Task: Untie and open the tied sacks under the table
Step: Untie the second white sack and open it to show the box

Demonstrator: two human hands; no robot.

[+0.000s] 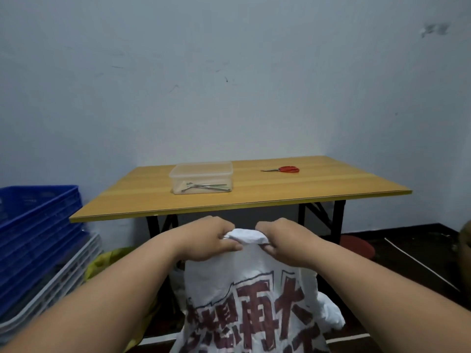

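A white sack (249, 307) with large dark red printed characters stands on the floor in front of the wooden table (280, 192). Its top is bunched into a white twisted neck (247, 236) just below the table's front edge. My left hand (211, 239) grips the left end of that neck, fingers curled over it. My right hand (280, 240) grips the right end, thumb underneath. A second white sack (328, 312) shows partly behind the first, low on the right. A yellow sack (107, 261) lies under the table's left side, mostly hidden by my left arm.
On the table sit a clear plastic box (201, 178) holding thin metal pieces and red-handled scissors (283, 169). Stacked blue crates (35, 235) over grey ones (51, 289) stand at the left. A red stool (356, 247) is under the table's right side, near black table legs (337, 220).
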